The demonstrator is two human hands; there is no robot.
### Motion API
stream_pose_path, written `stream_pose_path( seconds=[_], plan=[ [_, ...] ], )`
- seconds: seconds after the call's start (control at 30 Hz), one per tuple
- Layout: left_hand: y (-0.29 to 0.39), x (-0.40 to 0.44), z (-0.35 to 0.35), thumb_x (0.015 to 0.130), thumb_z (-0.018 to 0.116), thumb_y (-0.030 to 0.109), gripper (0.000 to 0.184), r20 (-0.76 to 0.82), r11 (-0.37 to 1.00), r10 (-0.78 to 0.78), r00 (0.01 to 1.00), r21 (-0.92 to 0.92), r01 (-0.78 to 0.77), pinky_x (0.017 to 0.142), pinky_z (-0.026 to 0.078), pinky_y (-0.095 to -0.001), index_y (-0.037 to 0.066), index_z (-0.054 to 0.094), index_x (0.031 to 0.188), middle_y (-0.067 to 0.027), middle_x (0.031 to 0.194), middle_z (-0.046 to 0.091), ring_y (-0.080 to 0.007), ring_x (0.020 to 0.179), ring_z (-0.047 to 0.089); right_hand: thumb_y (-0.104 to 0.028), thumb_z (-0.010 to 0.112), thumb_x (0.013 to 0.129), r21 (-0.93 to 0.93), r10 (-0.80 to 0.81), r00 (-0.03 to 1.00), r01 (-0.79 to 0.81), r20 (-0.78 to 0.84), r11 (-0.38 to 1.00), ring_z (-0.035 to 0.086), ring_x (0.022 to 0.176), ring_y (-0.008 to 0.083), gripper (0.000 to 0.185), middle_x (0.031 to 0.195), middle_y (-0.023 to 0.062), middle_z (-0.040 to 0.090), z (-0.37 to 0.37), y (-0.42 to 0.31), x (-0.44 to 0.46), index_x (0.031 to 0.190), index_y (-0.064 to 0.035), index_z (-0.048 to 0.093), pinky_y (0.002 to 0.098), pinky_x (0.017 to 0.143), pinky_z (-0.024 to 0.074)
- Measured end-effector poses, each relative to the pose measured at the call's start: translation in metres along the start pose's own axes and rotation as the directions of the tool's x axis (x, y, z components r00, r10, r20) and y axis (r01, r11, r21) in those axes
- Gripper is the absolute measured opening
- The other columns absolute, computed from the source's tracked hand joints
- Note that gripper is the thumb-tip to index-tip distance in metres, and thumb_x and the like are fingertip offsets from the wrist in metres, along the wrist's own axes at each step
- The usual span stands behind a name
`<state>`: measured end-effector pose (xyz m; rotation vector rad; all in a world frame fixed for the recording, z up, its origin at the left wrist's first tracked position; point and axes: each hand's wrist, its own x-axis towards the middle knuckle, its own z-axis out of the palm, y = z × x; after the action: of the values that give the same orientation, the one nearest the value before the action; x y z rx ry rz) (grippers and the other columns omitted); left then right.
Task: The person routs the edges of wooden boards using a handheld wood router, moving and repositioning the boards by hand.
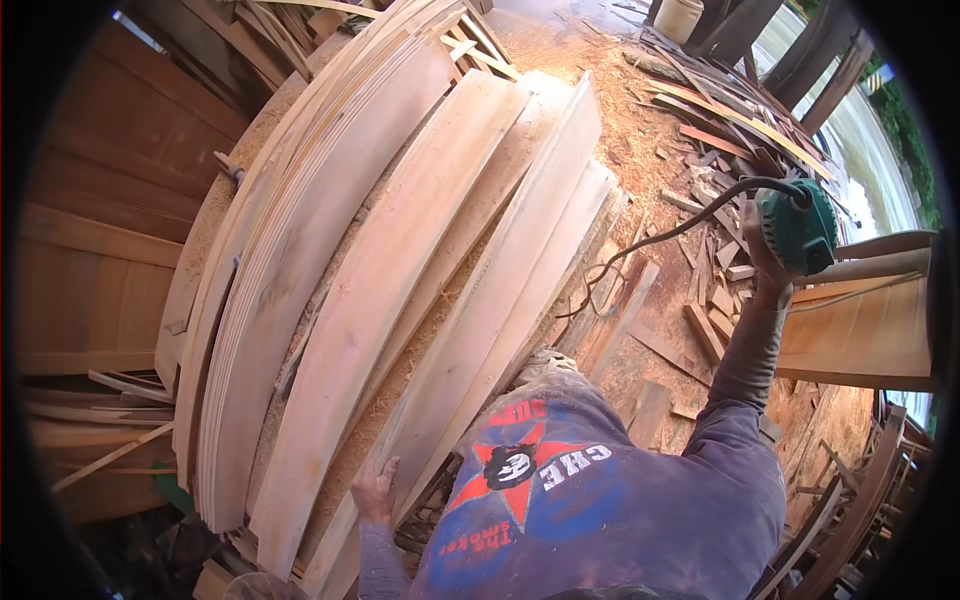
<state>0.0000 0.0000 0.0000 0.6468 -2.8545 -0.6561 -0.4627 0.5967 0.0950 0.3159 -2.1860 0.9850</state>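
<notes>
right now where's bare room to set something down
The sawdusty floor between the planks and the scrap pile looks open, as does the broad board between the board stack and the left hand. Crowded: offcuts left of the green power tool.

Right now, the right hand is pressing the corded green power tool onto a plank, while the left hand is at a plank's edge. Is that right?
Not quite: in the head view, the right hand holds the corded green power tool out to the right, away from the planks. The left hand is indeed at a plank's edge.
</notes>
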Motion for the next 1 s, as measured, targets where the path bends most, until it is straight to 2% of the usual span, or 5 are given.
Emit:
stream_pose_path(
  seconds=[0.13,0.23,0.63,0.8,1.0],
  plan=[
    [-0.001,0.025,0.044,0.095,0.059,0.059,0.06,0.351,0.997,-0.075,0.934,0.024,0.071,0.069,0.053,-0.0535,0.001,0.073,0.103,-0.0274,0.084,0.07,-0.0464,0.079,0.068,-0.011,0.084,0.076,-0.486,-0.21,0.975,0.153,-0.065,0.861,0.059,0.112,0.0209,0.057,0.118,0.0111,0.062,-0.055,-0.126,-0.011,0.125,-0.0021,0.058,0.0377,0.105,0.0454],
    [-0.008,0.037,0.083,0.097,0.047,0.069,0.075,0.387,0.992,-0.113,0.915,-0.006,0.125,0.073,0.053,-0.0552,-0.002,0.073,0.103,-0.031,0.083,0.068,-0.0502,0.083,0.067,-0.013,0.083,0.075,-0.102,-0.161,0.967,0.144,-0.196,0.984,0.057,0.113,0.0238,0.058,0.122,0.0129,0.06,-0.095,-0.171,-0.04,0.126,-0.0011,0.057,0.0392,0.106,0.0437],
    [0.007,0.108,0.094,0.095,0.047,0.07,0.078,0.498,0.967,-0.008,0.867,-0.216,0.132,0.088,0.054,-0.0505,-0.002,0.072,0.111,-0.0315,0.1,0.071,-0.0436,0.098,0.07,-0.013,0.075,0.085,-0.224,-0.202,0.979,0.195,-0.01,0.955,0.06,0.101,0.0219,0.051,0.114,0.016,0.059,-0.14,-0.245,-0.094,0.128,0.0024,0.052,0.0341,0.09,0.0508],
    [0.037,0.05,0.073,0.081,0.074,0.059,0.088,0.063,0.937,0.299,0.952,0.17,-0.305,0.112,0.032,-0.0662,0.003,0.05,0.145,-0.0301,0.157,0.033,-0.047,0.146,0.032,-0.012,0.077,0.085,-0.183,-0.386,0.907,0.356,-0.167,0.916,0.061,0.102,0.0251,0.05,0.116,0.0178,0.06,-0.096,-0.242,-0.078,0.125,0.0033,0.051,0.0366,0.092,0.0511],
    [0.014,-0.038,0.112,0.07,0.087,0.038,0.12,0.334,0.91,0.139,0.932,0.329,-0.253,0.111,0.012,-0.0809,0.016,0.015,0.164,-0.0229,0.168,0.006,-0.0559,0.151,0.008,-0.011,0.079,0.084,-0.171,-0.541,0.777,0.515,-0.32,0.84,0.062,0.102,0.0288,0.05,0.118,0.02,0.061,-0.063,-0.222,-0.066,0.122,0.0045,0.05,0.0396,0.094,0.0514]
  ],
)
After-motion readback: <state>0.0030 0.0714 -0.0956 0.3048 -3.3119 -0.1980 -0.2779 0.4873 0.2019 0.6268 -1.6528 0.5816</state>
